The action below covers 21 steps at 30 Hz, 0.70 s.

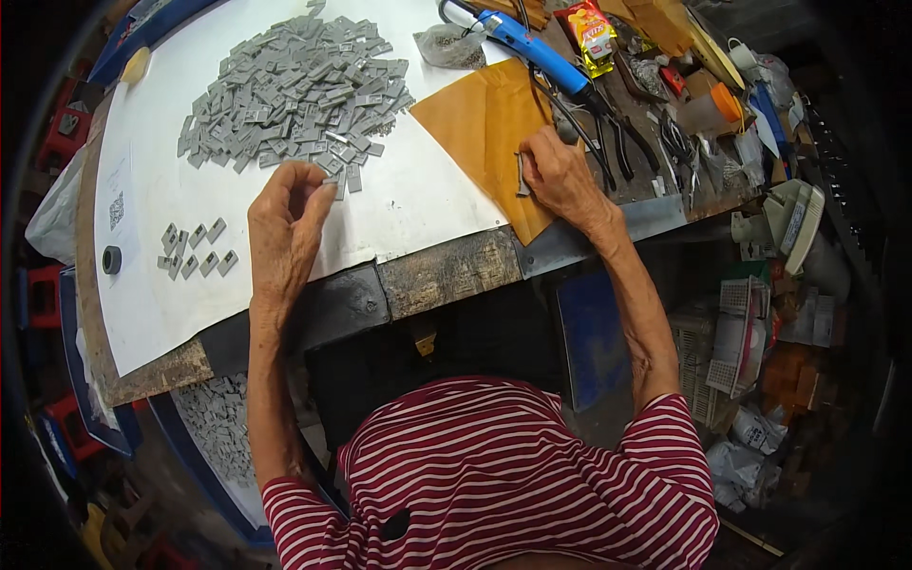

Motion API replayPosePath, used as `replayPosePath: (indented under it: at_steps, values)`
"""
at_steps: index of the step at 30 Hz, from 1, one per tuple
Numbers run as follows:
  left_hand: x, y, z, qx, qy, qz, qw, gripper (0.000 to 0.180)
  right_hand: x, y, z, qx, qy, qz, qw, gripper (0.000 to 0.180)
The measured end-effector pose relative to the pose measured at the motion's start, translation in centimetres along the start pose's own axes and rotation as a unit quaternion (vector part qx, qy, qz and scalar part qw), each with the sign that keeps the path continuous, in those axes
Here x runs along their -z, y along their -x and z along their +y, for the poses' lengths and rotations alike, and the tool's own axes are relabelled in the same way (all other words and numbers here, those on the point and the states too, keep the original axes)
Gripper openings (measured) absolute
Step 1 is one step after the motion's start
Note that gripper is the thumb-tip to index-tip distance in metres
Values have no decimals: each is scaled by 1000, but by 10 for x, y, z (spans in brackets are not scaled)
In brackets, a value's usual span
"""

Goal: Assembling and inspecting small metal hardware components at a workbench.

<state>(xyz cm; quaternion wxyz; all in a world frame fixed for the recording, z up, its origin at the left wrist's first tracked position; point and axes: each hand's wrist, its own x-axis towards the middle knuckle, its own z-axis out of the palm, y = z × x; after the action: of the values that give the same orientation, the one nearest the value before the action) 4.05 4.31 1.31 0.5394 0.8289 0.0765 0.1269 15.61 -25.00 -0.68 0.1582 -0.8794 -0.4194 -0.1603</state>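
Note:
A large heap of small flat grey rectangular pieces (294,90) lies on a white sheet (399,218). At the heap's near edge my left hand (285,223) is closed, with thumb and fingers pinched on a small grey rectangular piece (332,182). Several like pieces (199,250), each with a dark spot, are set out in slanting rows left of that hand. Over brown paper (484,123), my right hand (568,180) is closed on a narrow dark-grey piece (522,176); its exact kind is unclear. A dark rounded end shows beside its knuckles.
Behind my right hand lie a blue corded power tool (537,49), black-handled pliers (632,152) and a clear bag of small parts (450,46). A black ring (112,259) sits at the sheet's left. Below the table edge is a blue tray (195,446) full of grey pieces.

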Motion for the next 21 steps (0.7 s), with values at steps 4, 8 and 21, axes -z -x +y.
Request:
replayPosePath:
  at_steps: [4, 8, 21]
  values:
    - [-12, -10, 4, -14, 87, -16, 996, 12, -2, 0, 0, -9, -5, 5, 1000, 13]
    - [-24, -15, 6, -2, 148, -31, 989, 12, -3, 1, 1, -13, 1, -6, 1000, 13]
    - [-32, -15, 2, 38, 203, -75, 975, 10, 6, 3, 1, -65, -71, 27, 995, 5]
